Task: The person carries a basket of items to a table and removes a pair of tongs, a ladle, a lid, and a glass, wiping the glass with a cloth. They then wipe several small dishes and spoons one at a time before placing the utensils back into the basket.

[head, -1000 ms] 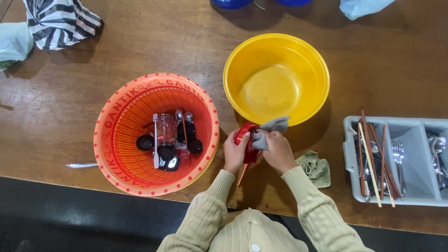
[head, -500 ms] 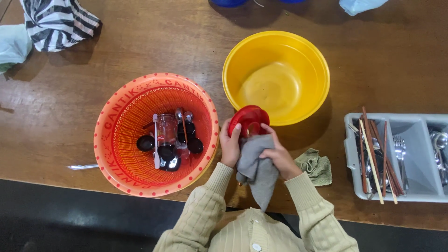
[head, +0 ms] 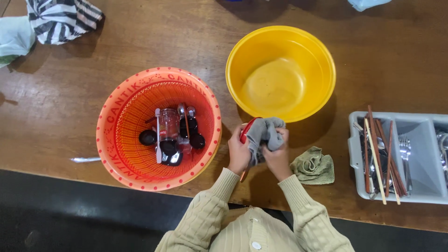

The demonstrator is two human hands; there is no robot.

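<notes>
The red utensil (head: 246, 131) sits between my two hands, just in front of my chest and just below the rim of the yellow bowl (head: 322, 60). Only a curved red edge of it shows; the rest is wrapped in the grey cloth (head: 264, 132). My left hand (head: 239, 153) is closed around the utensil's lower part, its handle poking out beneath my palm. My right hand (head: 277, 157) is closed on the cloth, pressing it over the red piece from the right. Just right of that hand a crumpled green cloth (head: 313, 166) lies on the wooden table (head: 93, 93). To my left stands the orange basket (head: 116, 121) holding dark utensils; at far right, a grey cutlery tray (head: 422, 154).
</notes>
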